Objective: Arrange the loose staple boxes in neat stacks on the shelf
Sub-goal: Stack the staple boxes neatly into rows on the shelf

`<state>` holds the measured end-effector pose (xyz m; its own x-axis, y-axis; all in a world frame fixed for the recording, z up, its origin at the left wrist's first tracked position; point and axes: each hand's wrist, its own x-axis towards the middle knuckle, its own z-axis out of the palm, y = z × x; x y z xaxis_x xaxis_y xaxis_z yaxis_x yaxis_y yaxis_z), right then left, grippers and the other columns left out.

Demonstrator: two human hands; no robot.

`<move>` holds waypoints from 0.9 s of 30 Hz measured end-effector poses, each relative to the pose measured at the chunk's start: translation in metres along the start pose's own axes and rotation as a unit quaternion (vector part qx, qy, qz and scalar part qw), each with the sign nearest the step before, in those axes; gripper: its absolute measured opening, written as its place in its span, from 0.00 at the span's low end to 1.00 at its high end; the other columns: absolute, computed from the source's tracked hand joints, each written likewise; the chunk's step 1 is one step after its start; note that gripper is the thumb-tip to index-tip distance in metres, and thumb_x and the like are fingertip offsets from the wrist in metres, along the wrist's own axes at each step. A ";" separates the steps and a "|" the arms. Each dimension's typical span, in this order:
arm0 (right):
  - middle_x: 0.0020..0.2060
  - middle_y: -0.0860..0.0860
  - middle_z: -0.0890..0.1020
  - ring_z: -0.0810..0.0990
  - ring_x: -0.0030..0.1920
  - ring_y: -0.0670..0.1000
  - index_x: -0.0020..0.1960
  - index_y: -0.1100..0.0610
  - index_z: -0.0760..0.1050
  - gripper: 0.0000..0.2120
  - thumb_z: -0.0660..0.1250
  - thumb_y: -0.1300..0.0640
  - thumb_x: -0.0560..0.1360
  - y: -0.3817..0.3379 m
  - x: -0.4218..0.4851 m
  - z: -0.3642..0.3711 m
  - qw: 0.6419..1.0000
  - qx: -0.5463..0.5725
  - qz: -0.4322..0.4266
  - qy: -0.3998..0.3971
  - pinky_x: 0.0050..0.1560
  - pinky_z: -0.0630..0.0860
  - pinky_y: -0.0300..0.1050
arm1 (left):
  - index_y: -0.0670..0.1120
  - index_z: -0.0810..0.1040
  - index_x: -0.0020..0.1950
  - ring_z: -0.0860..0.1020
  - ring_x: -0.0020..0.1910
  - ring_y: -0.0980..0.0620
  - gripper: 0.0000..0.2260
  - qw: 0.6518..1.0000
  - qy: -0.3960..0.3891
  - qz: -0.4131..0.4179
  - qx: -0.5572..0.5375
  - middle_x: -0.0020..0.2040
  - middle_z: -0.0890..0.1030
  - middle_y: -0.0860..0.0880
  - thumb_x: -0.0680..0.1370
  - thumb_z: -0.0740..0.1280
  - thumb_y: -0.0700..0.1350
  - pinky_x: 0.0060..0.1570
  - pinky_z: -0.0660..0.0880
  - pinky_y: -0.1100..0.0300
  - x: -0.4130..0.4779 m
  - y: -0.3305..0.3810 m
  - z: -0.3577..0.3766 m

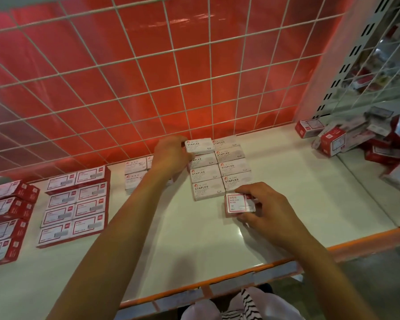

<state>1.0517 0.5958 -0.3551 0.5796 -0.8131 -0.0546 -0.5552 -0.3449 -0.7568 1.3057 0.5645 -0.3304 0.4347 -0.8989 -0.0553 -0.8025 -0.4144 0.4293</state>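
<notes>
White staple boxes (219, 168) stand in two neat columns on the white shelf (298, 204), against the wire-grid back. My left hand (171, 155) grips the rear left box (199, 145) of that block from its left side. My right hand (263, 204) holds a small red-and-white box (238, 204) by its right edge and front, flat on the shelf just in front of the right column. A loose pile of red-and-white boxes (365, 139) lies jumbled at the far right of the shelf.
Paper clip boxes (135, 173) sit left of the staple block, partly behind my left arm. Further left are a flat grid of red-edged boxes (75, 204) and stacked red boxes (7, 215). The shelf's orange front edge (356, 244) runs below. A perforated upright (351, 56) stands at right.
</notes>
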 end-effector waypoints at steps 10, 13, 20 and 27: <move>0.60 0.43 0.76 0.75 0.58 0.44 0.63 0.45 0.72 0.24 0.74 0.57 0.70 -0.001 0.003 0.008 0.999 0.011 -0.021 -0.033 0.58 0.75 0.41 | 0.45 0.76 0.64 0.75 0.59 0.46 0.17 0.989 -0.088 0.091 0.074 0.61 0.78 0.46 0.76 0.69 0.48 0.55 0.70 0.57 0.012 0.008 -0.007; 0.60 0.43 0.75 0.75 0.58 0.45 0.63 0.45 0.71 0.25 0.74 0.57 0.70 0.000 0.004 0.010 0.999 0.012 -0.016 -0.036 0.57 0.76 0.40 | 0.47 0.75 0.65 0.74 0.59 0.48 0.17 0.989 -0.093 0.091 0.063 0.61 0.78 0.47 0.77 0.68 0.48 0.53 0.68 0.59 0.014 0.008 -0.006; 0.60 0.43 0.76 0.75 0.58 0.45 0.63 0.45 0.72 0.24 0.74 0.56 0.70 0.000 0.008 0.012 0.999 0.001 -0.016 -0.031 0.57 0.76 0.40 | 0.48 0.73 0.68 0.73 0.61 0.49 0.21 0.988 -0.106 0.086 0.067 0.65 0.76 0.49 0.76 0.70 0.49 0.58 0.68 0.58 0.023 0.004 -0.004; 0.57 0.42 0.76 0.74 0.54 0.41 0.61 0.46 0.73 0.23 0.74 0.57 0.70 -0.003 0.009 0.012 1.000 -0.003 -0.017 -0.015 0.54 0.72 0.30 | 0.49 0.69 0.71 0.71 0.64 0.47 0.26 0.990 -0.071 0.095 0.074 0.66 0.74 0.47 0.74 0.71 0.49 0.59 0.66 0.57 0.015 0.002 0.000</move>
<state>1.0659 0.5948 -0.3615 0.6154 -0.7867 -0.0493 -0.5395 -0.3748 -0.7540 1.3107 0.5506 -0.3309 0.2168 -0.9692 -0.1167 -0.9198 -0.2428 0.3081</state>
